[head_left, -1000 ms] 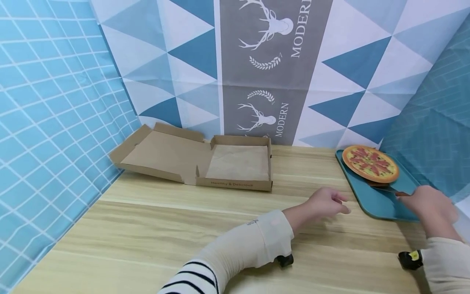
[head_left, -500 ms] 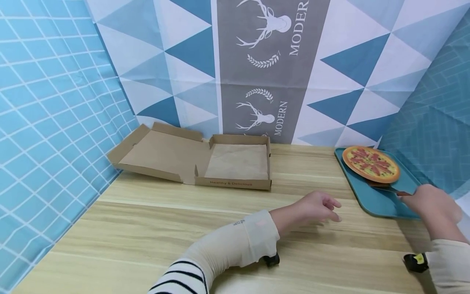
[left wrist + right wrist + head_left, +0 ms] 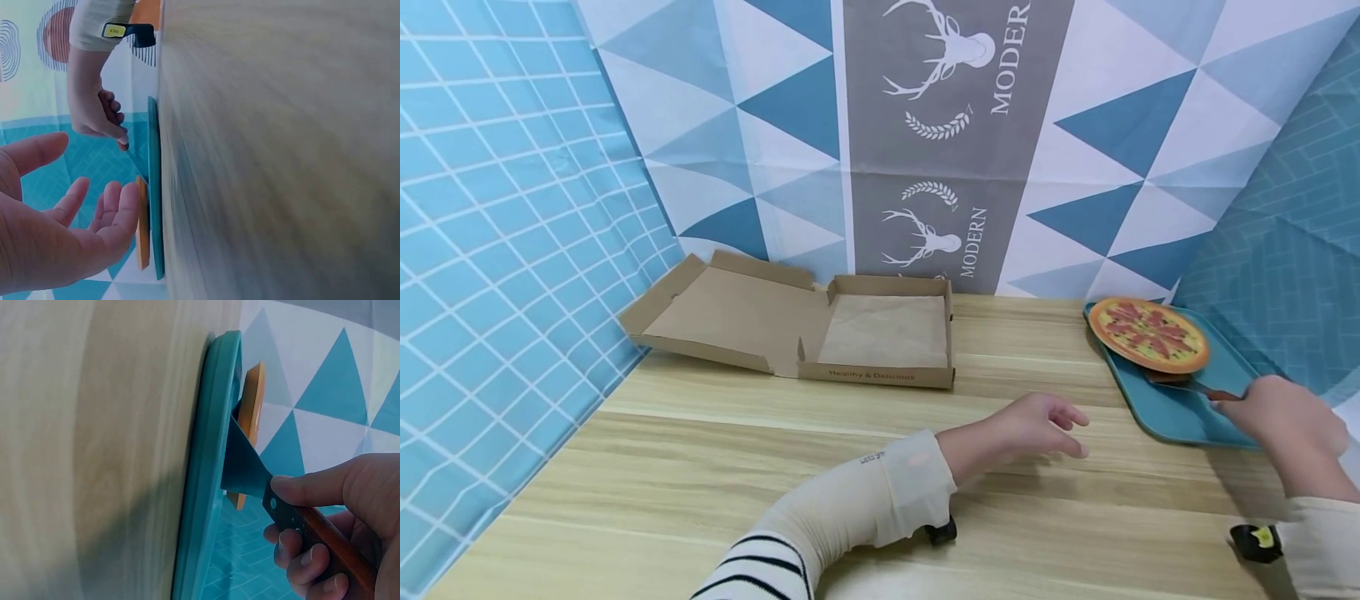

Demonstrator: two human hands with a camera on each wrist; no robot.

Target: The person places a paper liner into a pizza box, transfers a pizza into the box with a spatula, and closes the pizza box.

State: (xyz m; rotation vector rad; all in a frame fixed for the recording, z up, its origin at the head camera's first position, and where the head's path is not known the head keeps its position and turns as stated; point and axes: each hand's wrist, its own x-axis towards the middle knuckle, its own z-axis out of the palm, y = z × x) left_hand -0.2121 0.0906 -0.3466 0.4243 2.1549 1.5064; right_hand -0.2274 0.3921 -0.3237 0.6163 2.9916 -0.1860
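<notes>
My right hand [image 3: 1288,423] grips the wooden handle of a spatula [image 3: 337,547], thumb laid along the handle near the blade. The metal blade [image 3: 244,469] reaches under the near edge of a pizza [image 3: 1150,335] with red and yellow topping. That pizza lies toward the back left of a teal tray [image 3: 1187,417], its left edge overlapping the tray rim in the head view. In the right wrist view it tilts up off the tray. My left hand [image 3: 1037,423], holding nothing, hovers over the table left of the tray with fingers loosely bent.
A cardboard pizza box [image 3: 880,377], lid folded out to the left, stands at the back of the wooden table [image 3: 737,467]. Paper [image 3: 887,329] lines its base. Patterned cloth walls rise behind the table and at both sides.
The pizza has shifted slightly left on the tray. My left hand has drawn back to the left, away from the tray. My right hand stays on the spatula handle with little movement.
</notes>
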